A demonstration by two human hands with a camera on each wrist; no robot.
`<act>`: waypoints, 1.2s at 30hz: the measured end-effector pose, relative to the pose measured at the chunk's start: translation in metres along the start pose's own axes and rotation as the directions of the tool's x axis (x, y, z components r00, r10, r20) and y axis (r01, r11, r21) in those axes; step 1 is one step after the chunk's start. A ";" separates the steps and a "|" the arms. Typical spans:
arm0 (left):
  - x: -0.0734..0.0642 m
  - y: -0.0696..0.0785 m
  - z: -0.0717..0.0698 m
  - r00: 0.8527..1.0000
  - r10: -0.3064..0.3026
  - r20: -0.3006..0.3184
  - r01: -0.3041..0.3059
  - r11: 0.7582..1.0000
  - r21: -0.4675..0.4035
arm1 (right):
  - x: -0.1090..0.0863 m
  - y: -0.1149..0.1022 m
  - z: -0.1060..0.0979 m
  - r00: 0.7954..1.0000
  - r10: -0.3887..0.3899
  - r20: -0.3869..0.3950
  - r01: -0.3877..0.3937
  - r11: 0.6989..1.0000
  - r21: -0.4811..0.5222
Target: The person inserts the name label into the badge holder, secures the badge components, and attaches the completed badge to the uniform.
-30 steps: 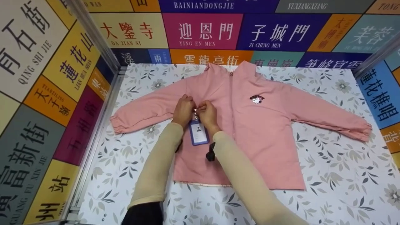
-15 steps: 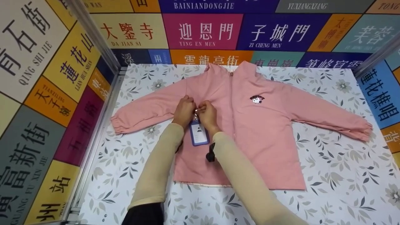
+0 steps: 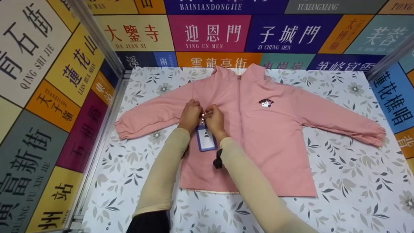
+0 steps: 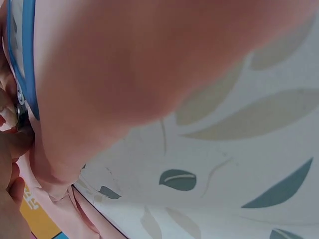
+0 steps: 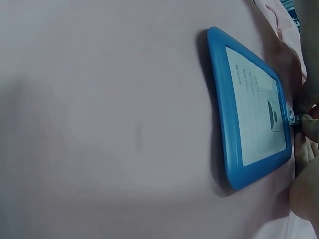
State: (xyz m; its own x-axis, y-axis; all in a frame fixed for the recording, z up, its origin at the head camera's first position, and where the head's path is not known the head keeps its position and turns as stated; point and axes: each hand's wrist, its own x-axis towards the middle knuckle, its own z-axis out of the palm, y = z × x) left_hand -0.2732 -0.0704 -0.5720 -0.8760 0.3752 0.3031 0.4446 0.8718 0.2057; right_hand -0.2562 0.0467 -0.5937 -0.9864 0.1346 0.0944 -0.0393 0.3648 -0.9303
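Observation:
A pink zip-up jacket [image 3: 271,145] lies spread out flat, front side up. On its left half rests an ID badge [image 3: 206,139] in a blue frame, with a white card inside. The metal badge clip [image 3: 203,115] at its top sits between my two hands. My left hand [image 3: 190,116], fingers curled, pinches at the clip from the left, close over the jacket cloth. From the other side my right hand [image 3: 215,120] pinches the clip between thumb and finger. Both wrist views show fingertips crowded at the clip [image 5: 293,118], hiding part of it.
The jacket lies on a table covered in leaf-patterned cloth [image 3: 343,181]. Panels with large printed characters [image 3: 210,32] stand behind and at both sides, with a metal frame rail [image 3: 97,129] along the left edge. A small cartoon patch [image 3: 266,103] marks the jacket's chest.
Both hands stay almost in place at the badge clip, with only slight finger movement. The badge and jacket keep nearly the same position.

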 end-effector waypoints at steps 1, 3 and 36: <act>0.000 0.000 0.000 1.000 -0.003 0.004 0.003 1.000 0.001 | 0.000 0.000 0.000 1.000 0.004 0.004 -0.004 1.000 0.006; 0.000 -0.001 0.000 1.000 -0.005 0.008 0.005 1.000 0.000 | 0.000 0.000 0.000 1.000 0.009 0.010 -0.010 1.000 0.021; -0.007 0.000 -0.002 0.983 -0.177 0.046 0.181 0.978 -0.099 | -0.016 -0.014 -0.015 0.996 -0.068 0.064 0.077 0.984 -0.161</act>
State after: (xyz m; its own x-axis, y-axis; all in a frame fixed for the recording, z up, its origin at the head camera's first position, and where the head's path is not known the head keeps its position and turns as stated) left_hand -0.2669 -0.0738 -0.5718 -0.9486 0.2285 0.2189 0.2947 0.8900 0.3480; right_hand -0.2373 0.0530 -0.5771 -0.9897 0.0501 0.1341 -0.0891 0.5178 -0.8509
